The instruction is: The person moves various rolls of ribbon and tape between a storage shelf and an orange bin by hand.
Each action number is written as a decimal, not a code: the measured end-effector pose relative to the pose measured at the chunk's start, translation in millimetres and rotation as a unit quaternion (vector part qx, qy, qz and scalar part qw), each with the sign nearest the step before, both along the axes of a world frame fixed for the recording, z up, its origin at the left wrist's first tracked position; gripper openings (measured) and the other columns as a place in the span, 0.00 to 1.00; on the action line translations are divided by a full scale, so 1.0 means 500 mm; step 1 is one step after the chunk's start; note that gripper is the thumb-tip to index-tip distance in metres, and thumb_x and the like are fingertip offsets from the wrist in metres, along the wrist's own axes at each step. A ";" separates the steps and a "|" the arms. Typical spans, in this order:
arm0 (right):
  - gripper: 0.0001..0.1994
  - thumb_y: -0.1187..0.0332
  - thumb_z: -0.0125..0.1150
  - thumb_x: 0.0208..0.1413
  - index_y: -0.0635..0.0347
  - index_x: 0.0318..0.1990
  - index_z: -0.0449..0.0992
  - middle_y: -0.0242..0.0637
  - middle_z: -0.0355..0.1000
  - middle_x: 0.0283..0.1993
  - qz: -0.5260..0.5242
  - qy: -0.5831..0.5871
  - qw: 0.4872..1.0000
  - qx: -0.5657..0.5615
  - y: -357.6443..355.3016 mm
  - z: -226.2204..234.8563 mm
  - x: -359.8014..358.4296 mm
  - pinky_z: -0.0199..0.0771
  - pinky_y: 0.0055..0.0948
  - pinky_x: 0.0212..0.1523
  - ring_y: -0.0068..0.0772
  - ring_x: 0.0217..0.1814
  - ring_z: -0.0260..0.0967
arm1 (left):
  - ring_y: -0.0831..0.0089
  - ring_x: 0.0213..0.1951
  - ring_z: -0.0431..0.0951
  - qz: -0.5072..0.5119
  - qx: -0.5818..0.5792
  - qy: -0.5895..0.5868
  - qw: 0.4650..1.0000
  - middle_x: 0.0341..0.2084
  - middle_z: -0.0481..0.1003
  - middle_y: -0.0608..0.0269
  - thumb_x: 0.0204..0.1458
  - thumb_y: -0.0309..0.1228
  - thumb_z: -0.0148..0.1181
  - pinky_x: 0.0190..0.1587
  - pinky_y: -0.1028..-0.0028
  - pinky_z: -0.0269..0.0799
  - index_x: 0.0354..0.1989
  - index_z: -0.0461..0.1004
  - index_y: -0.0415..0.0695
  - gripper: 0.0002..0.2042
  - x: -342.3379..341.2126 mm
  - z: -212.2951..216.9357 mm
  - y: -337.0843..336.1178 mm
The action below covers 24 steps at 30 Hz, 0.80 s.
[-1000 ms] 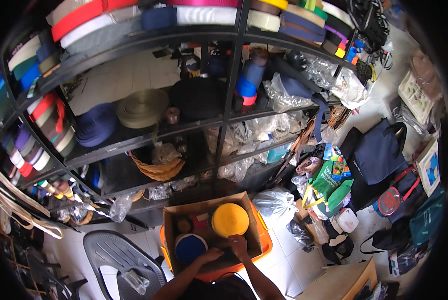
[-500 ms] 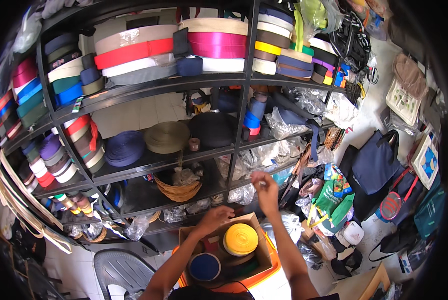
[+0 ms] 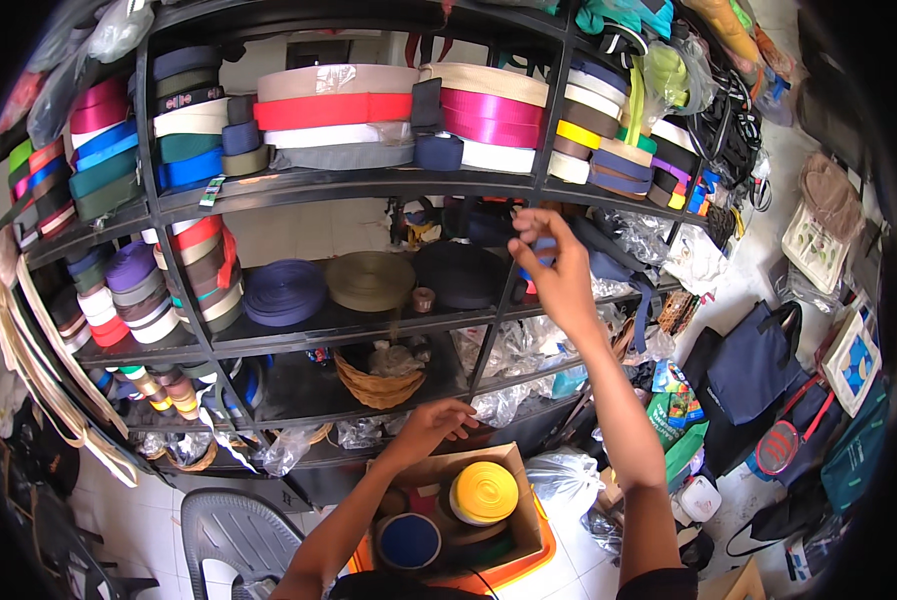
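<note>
My right hand [image 3: 556,262] is raised in front of an upright post of the black shelving, near the middle shelf. Its fingers are loosely bent, thumb apart, and I see nothing held. Lower down, my left hand [image 3: 436,428] hovers over the back edge of a cardboard box [image 3: 516,462], fingers stretched out and without a hold on anything. Inside the box sit a yellow webbing roll [image 3: 485,491] and a round roll with a blue face [image 3: 409,541]. Darker rolls lie in the box's shadow. Closest to my right hand on the shelf is a black webbing roll [image 3: 458,275].
Black shelves [image 3: 368,187] bear stacked webbing rolls. A purple-blue roll [image 3: 284,293], an olive roll [image 3: 370,281] and a wicker basket [image 3: 378,385] stand lower. A grey chair [image 3: 233,535] is at left; bags, including a navy one [image 3: 753,350], crowd the right. The box rests on something orange [image 3: 536,565].
My right hand has risen from above the box to middle-shelf height. My left hand stays near the box's back edge, its fingers more stretched. The view has shifted, so the shelves sit lower and farther right.
</note>
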State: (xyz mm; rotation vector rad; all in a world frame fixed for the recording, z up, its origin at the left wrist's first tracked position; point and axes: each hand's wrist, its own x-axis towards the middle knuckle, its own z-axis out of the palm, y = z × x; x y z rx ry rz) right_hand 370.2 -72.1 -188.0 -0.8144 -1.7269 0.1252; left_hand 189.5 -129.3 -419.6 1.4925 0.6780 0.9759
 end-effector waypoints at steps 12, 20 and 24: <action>0.24 0.66 0.64 0.49 0.72 0.52 0.70 0.48 0.74 0.50 -0.008 0.133 0.991 0.028 0.161 0.233 0.085 0.69 0.30 0.53 0.36 0.52 0.72 | 0.80 0.33 0.74 0.033 0.267 -0.033 0.963 0.35 0.75 0.65 0.60 0.34 0.53 0.34 0.79 0.70 0.43 0.73 0.41 0.10 0.055 0.332 0.091; 0.22 0.62 0.58 0.52 0.73 0.50 0.72 0.61 0.70 0.51 -0.307 -0.065 0.935 0.167 0.294 0.397 0.217 0.66 0.43 0.57 0.58 0.56 0.68 | 0.56 0.40 0.78 0.222 0.569 0.103 0.785 0.39 0.76 0.45 0.53 0.29 0.56 0.46 0.62 0.73 0.46 0.70 0.32 0.15 0.241 0.737 0.348; 0.22 0.56 0.55 0.54 0.75 0.38 0.77 0.65 0.72 0.44 -0.324 -0.121 0.938 0.029 0.313 0.435 0.253 0.67 0.46 0.54 0.64 0.51 0.69 | 0.43 0.55 0.67 0.350 0.611 0.183 0.686 0.53 0.63 0.31 0.48 0.30 0.58 0.59 0.56 0.64 0.54 0.59 0.25 0.28 0.327 0.840 0.425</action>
